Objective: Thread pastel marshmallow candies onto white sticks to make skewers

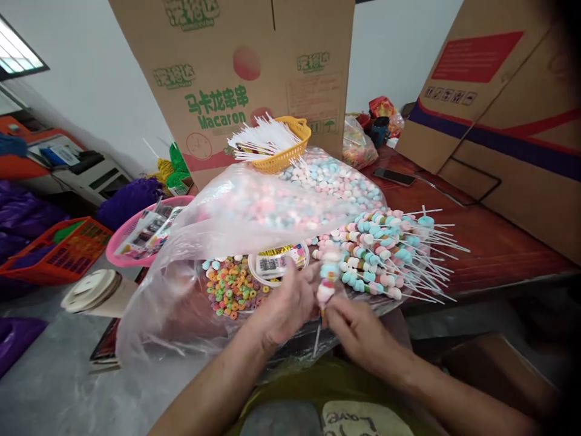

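A marshmallow skewer point(327, 275) with pink, white and blue pieces and some coloured rings stands nearly upright in front of me, blurred. My right hand point(356, 327) is closed around its lower part, and the white stick pokes out below. Close on its left is my left hand point(290, 300), thumb raised apart from the fingers, which reach toward the skewer; whether they touch it I cannot tell. Colourful cereal rings point(236, 287) lie in a heap left of my left hand. Behind it sits a round white tub point(256, 278) with printed packets inside.
Finished skewers point(376, 254) are piled at right, sticks pointing right. Behind the plastic bag point(218, 212) lie loose marshmallows point(336, 181). A yellow basket point(276, 160) holds white sticks. A pink basin point(124, 257), a paper cup point(97, 293), a phone point(394, 176) and large cartons point(263, 72) stand around.
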The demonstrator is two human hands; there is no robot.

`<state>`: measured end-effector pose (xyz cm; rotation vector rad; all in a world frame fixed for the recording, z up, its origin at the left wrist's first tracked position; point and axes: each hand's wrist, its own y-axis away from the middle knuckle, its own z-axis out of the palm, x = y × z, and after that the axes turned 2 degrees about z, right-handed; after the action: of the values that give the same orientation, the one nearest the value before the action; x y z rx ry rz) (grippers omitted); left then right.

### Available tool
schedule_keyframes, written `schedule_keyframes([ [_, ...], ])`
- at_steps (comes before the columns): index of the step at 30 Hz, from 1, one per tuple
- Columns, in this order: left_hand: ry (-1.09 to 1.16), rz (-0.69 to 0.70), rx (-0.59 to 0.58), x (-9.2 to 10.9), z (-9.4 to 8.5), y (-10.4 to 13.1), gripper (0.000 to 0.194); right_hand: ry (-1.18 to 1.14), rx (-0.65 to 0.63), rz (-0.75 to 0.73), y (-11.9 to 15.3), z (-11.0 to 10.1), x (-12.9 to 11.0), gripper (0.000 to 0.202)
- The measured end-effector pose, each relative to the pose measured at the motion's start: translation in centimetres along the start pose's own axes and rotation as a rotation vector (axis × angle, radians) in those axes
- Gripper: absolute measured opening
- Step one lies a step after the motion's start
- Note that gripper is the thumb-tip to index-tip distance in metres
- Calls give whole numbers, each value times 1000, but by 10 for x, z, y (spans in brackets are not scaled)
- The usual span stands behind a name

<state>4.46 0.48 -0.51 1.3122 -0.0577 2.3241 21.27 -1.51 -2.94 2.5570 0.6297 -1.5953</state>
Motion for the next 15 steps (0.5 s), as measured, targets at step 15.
schedule_keyframes([
  [15, -504, -50, -130, -25, -5, 23, 33, -357, -352, 193, 3, 8, 11, 34],
])
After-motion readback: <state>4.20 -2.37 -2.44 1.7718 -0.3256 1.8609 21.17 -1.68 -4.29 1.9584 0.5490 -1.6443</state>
